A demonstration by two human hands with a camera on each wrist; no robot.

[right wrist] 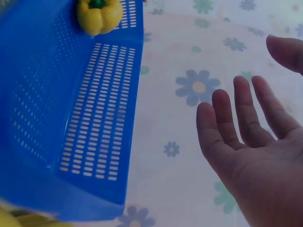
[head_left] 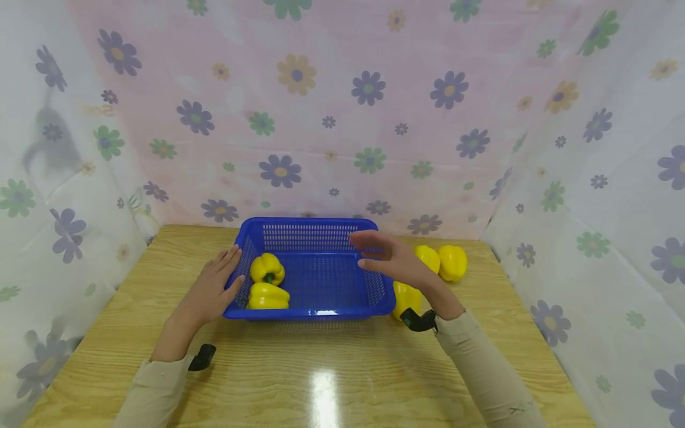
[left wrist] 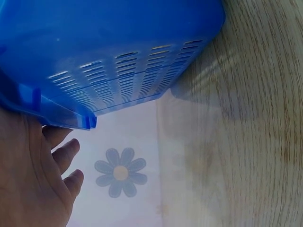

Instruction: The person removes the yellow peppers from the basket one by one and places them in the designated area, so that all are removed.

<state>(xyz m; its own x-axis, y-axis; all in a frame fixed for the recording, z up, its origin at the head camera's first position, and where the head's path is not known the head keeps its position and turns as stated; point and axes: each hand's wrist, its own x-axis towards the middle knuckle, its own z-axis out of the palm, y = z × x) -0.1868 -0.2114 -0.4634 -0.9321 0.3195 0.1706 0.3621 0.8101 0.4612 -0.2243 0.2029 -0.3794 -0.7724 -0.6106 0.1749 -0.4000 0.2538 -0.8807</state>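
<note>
A blue plastic basket (head_left: pixel 321 285) with slotted walls sits on the table. Two yellow bell peppers lie at its left end: one (head_left: pixel 267 268) with its green stem facing the front, the other (head_left: pixel 269 296) on its side by the front wall. My left hand (head_left: pixel 211 288) rests against the basket's left rim, fingers extended; the left wrist view shows its fingertips (left wrist: pixel 73 182) just past the rim. Over the right end of the basket hovers my right hand (head_left: pixel 398 260), fingers loosely bent and thumb apart, with nothing in its grasp (right wrist: pixel 255 137).
To the right of the basket, on the wooden table (head_left: pixel 257 380), lie more yellow bell peppers: one (head_left: pixel 452 263) farthest right, one (head_left: pixel 427 258) beside it, and one (head_left: pixel 407 299) by the basket's corner, partly behind my right wrist. Flower-patterned curtains (head_left: pixel 332 119) enclose the back and sides.
</note>
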